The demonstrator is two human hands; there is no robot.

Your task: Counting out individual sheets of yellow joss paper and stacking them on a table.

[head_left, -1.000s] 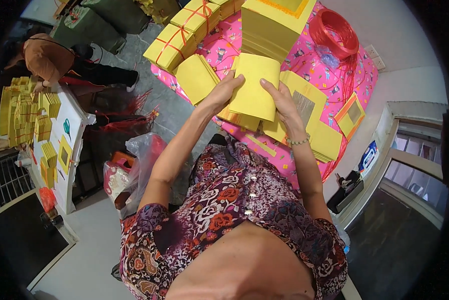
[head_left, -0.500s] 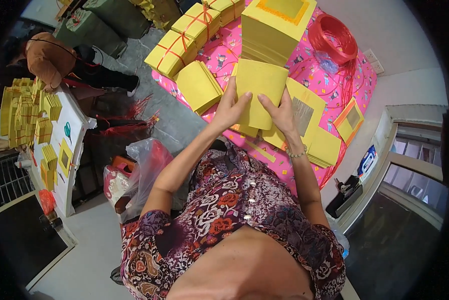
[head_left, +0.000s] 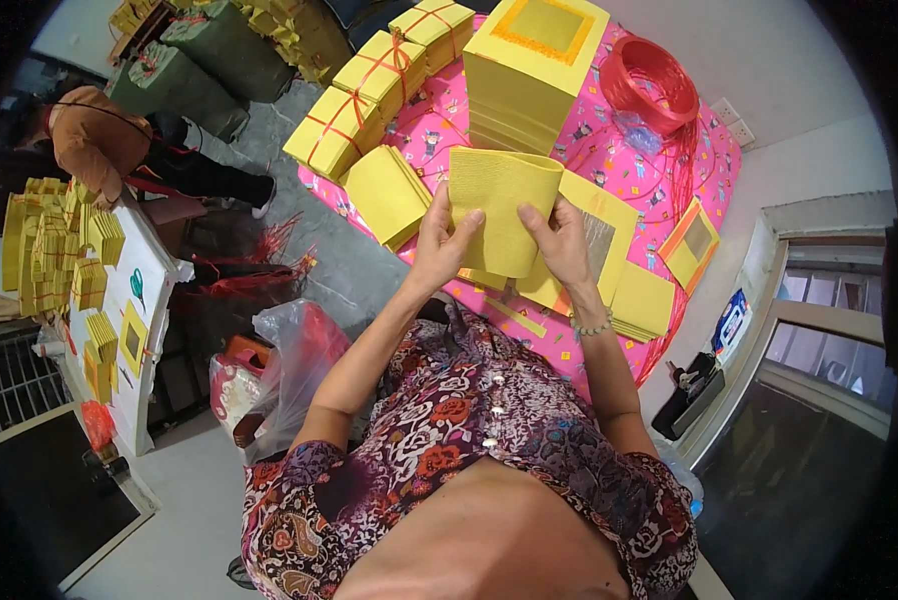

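Between my hands is a stack of yellow paper (head_left: 504, 215), bent into a curve, its upper edge showing several layers. My left hand (head_left: 447, 235) grips its left side, thumb on the front face. On the right side, my right hand (head_left: 561, 238) does the same. Under and behind it lie a yellow sheet with a silvery square (head_left: 597, 240) and a low yellow paper stack (head_left: 645, 300). A tall yellow stack topped by an orange-framed sheet (head_left: 524, 90) stands just beyond. Left of my hands lies a loose yellow stack (head_left: 391, 195).
Bundles tied with red ribbon (head_left: 337, 128) line the table's far left. A coil of red ribbon (head_left: 651, 85) sits at the far right on the pink patterned cloth (head_left: 594, 130). At left, another person (head_left: 104, 135) leans by a white table (head_left: 149, 250) holding yellow bundles and scissors.
The paper stack has come lower and nearer to me, and it is more curved, with its layered upper edge now showing. Both hands keep their hold; the whole view has shifted slightly.
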